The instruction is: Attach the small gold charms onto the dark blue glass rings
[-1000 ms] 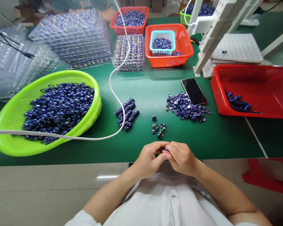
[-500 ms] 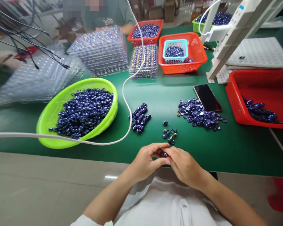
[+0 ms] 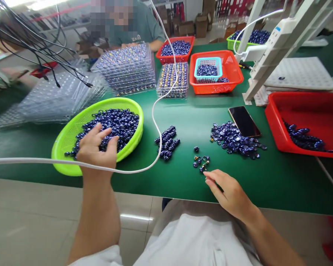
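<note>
Parted and curved, the fingers of the left hand (image 3: 96, 149) are above the dark blue rings (image 3: 121, 123) in the lime-green mesh basket (image 3: 62, 142); I see nothing held between them, and whether they touch the rings I cannot tell. The wrist of this hand passes over the near rim. In the view, a white cable (image 3: 134, 171) crosses this wrist, then curves up at the right and so borders the room on that side.

The right hand (image 3: 231, 190) is low, near the front edge of the green tabletop (image 3: 170, 181), and its forearm goes over this edge. Its thumb and forefinger are close to each other, just beside the nearest piece of a small loose group of ring parts (image 3: 202, 163); if something is between the tips, I cannot tell.

From this group, green surface shows leftward until the stacked rows of rings (image 3: 168, 144), and also toward the heap of blue caps (image 3: 234, 140). The black smartphone (image 3: 245, 121) lies at the far side of the heap. Farther right, the red tray (image 3: 318, 107) limits the sideways room. Behind the basket, clear plastic trays (image 3: 55, 96) are piled near its far rim.
</note>
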`<state>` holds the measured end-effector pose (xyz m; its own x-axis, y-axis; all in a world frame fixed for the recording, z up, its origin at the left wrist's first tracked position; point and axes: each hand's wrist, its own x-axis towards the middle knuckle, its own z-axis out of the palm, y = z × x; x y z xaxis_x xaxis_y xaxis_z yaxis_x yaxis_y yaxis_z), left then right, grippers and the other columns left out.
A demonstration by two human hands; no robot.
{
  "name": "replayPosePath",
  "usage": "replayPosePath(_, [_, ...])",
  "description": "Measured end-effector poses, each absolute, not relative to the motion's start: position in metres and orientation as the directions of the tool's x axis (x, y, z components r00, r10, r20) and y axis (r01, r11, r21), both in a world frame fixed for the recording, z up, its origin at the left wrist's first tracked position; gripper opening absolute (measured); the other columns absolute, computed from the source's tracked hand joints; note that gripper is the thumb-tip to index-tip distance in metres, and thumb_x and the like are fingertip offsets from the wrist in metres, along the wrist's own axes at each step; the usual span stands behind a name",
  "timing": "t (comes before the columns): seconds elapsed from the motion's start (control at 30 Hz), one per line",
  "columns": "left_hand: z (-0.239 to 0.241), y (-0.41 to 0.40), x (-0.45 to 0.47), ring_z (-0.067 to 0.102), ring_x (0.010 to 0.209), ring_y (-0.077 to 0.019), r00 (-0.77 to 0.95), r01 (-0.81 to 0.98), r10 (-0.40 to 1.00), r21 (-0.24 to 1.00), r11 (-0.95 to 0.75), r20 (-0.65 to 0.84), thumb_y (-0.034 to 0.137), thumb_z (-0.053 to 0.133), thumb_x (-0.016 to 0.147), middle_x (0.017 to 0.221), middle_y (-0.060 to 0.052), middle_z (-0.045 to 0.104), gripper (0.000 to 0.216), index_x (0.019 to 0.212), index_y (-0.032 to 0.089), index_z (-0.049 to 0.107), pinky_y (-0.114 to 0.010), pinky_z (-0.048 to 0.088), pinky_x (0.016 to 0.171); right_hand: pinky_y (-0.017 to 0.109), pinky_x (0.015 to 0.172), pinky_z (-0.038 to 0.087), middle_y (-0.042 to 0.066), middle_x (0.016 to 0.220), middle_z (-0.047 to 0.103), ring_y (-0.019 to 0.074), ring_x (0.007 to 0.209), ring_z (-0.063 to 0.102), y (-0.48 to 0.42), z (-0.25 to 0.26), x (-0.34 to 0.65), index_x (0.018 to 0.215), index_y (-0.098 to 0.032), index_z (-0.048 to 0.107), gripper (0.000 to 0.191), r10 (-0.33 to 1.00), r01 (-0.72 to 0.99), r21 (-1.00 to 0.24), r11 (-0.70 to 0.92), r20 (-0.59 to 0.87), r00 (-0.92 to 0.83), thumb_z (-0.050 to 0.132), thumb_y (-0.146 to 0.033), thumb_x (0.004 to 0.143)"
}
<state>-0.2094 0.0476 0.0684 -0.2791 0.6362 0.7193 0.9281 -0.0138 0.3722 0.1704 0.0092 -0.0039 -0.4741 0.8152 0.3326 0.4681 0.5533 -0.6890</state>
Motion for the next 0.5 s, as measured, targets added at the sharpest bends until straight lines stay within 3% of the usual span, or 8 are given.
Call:
replayPosePath(0.1, [0.053,0.049,-0.164,0.061,0.12,-0.0264,-0.08,0.93,0.679,0.3,-0.213,0.73,0.023,0.068,0.086,0.128,-0.01,0.067,0.027,0.112,0.016,0.07,-0.046,0.046,0.108,0.034,0.073,0.054,0.007,0.092,0.069,0.0191,0.08,0.066,0.009,-0.004,0.167,0.117,-0.019,0.06,0.022,0.826,0.472,-0.702,0.534,0.312,-0.47,0.049,-0.017,0.098])
replayPosePath(0.2, [0.028,0.058,-0.123,0.058,0.124,-0.0282,0.13,0.856,0.821,0.354,-0.376,0.556,0.029,0.063,0.09,0.13,-0.01,0.065,0.028,0.117,0.022,0.067,-0.049,0.046,0.107,0.034,0.073,0.054,0.006,0.091,0.069,0.0188,0.08,0.065,0.009,-0.004,0.165,0.116,-0.019,0.061,0.022,0.83,0.473,-0.709,0.523,0.297,-0.473,0.049,-0.017,0.098])
replayPosePath(0.27, [0.012,0.074,-0.113,0.051,0.132,-0.0314,0.188,0.859,0.882,0.364,-0.361,0.432,0.035,0.061,0.091,0.141,-0.013,0.057,0.037,0.125,0.021,0.063,-0.052,0.041,0.111,0.033,0.074,0.053,0.006,0.092,0.069,0.0187,0.081,0.066,0.01,-0.003,0.167,0.115,-0.02,0.062,0.022,0.829,0.477,-0.706,0.524,0.294,-0.475,0.049,-0.017,0.098])
replayPosePath(0.33, [-0.002,0.096,-0.115,0.046,0.136,-0.0347,0.133,0.895,0.932,0.364,-0.26,0.337,0.04,0.059,0.091,0.146,-0.016,0.051,0.045,0.13,0.018,0.059,-0.055,0.037,0.113,0.033,0.075,0.053,0.006,0.094,0.07,0.0187,0.082,0.066,0.011,-0.002,0.171,0.115,-0.021,0.062,0.022,0.838,0.492,-0.703,0.515,0.292,-0.46,0.049,-0.018,0.098])
replayPosePath(0.5, [-0.016,0.137,-0.12,0.052,0.132,-0.0318,0.096,0.873,0.971,0.45,-0.188,0.22,0.041,0.051,0.094,0.14,-0.017,0.058,0.046,0.132,0.015,0.059,-0.052,0.039,0.112,0.033,0.077,0.054,0.005,0.096,0.07,0.019,0.084,0.066,0.017,0.002,0.185,0.112,-0.023,0.064,0.021,0.885,0.541,-0.708,0.453,0.283,-0.371,0.049,-0.019,0.098])
